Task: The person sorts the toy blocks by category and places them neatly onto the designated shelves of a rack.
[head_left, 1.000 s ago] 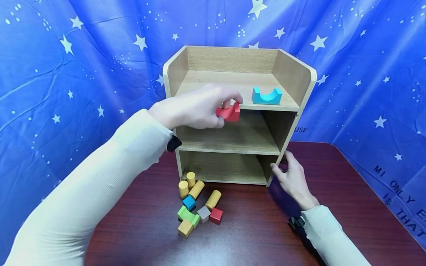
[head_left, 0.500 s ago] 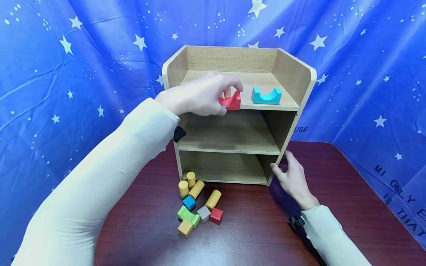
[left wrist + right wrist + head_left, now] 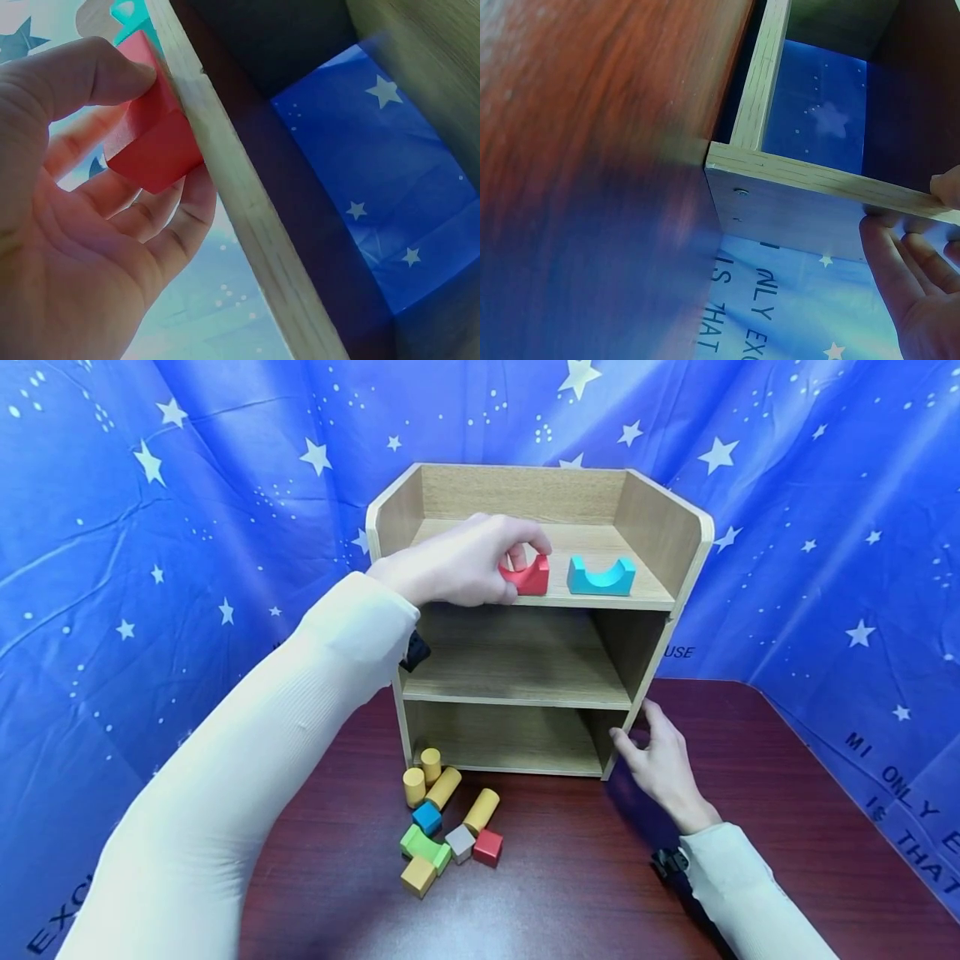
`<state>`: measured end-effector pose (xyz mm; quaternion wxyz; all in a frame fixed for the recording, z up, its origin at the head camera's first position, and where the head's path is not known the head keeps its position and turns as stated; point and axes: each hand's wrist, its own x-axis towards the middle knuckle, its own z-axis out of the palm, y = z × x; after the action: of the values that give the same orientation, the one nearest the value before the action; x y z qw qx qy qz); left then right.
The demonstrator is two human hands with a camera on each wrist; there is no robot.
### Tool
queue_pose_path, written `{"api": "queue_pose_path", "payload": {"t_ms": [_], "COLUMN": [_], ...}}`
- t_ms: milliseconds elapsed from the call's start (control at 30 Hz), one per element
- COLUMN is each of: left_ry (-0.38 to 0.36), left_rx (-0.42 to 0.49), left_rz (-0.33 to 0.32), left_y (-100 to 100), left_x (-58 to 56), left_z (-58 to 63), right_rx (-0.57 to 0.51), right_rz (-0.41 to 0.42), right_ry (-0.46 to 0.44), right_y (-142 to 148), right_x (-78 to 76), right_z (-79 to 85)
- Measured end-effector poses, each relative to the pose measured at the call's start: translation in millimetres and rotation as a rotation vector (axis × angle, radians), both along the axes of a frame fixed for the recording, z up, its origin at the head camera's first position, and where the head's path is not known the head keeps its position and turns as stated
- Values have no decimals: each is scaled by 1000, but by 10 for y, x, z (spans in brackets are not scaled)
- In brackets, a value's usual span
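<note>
- Blue cloth with white stars (image 3: 262, 485) hangs behind both grips.
- Dark red-brown worktop (image 3: 555, 868) lies well below the left grip and also under the right grip.
- Wooden shelf unit (image 3: 517, 672) stands on it. Its top board (image 3: 577, 539) is at about the height of the left grip; its right side panel (image 3: 667, 527) reaches down to the right grip.
- The left grip (image 3: 468, 564) is grasping the red arch block (image 3: 534, 578), with the thumb on one side and fingers on the other, as the left wrist view shows.
- The right grip (image 3: 663, 768) is low, away from the blocks, and holds the side panel, with the thumb at the front edge and fingers along the outer face.
- This red block lies at the right end of the left grip, by the front edge of the top board; I cannot tell if the board bears its weight. Its hollow faces up, and the long axis, partly hidden, seems to go left to right along this edge. Left hand is clearly the nearer one.
- A turquoise arch block (image 3: 602, 581) rests just to the right of the left grip, apart from the red one, hollow up also.
- Well below the left grip lie a green arch block (image 3: 416, 842), small cubes (image 3: 460, 842) and yellow cylinders (image 3: 481, 811), two upright and two on their side.
</note>
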<state>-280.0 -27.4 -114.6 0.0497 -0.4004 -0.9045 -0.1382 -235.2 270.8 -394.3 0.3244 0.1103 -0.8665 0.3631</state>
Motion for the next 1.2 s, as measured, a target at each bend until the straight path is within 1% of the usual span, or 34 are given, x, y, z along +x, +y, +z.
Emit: {"api": "queue_pose_path", "payload": {"t_ms": [133, 367, 500, 633, 800, 1033, 1200], "left_ry": [-1, 7, -9, -17, -19, -9, -5], "left_rx": [-3, 0, -7, -7, -15, -20, -18], "left_rz": [2, -14, -5, -9, 6, 15, 19], "left_y": [22, 47, 55, 54, 34, 50, 55], "left_x": [-28, -84, -103, -121, -131, -134, -131], "left_z": [-4, -12, -10, -8, -12, -21, -27], "right_rx": [0, -5, 1, -3, -5, 13, 9], "right_rz": [-3, 0, -4, -10, 9, -16, -9], "right_ry": [-5, -9, -5, -1, -21, -14, -18], "right_y": [3, 0, 4, 5, -4, 10, 12], "right_x": [-3, -1, 7, 7, -16, -6, -4], "right_z": [-7, -3, 1, 0, -10, 2, 6]}}
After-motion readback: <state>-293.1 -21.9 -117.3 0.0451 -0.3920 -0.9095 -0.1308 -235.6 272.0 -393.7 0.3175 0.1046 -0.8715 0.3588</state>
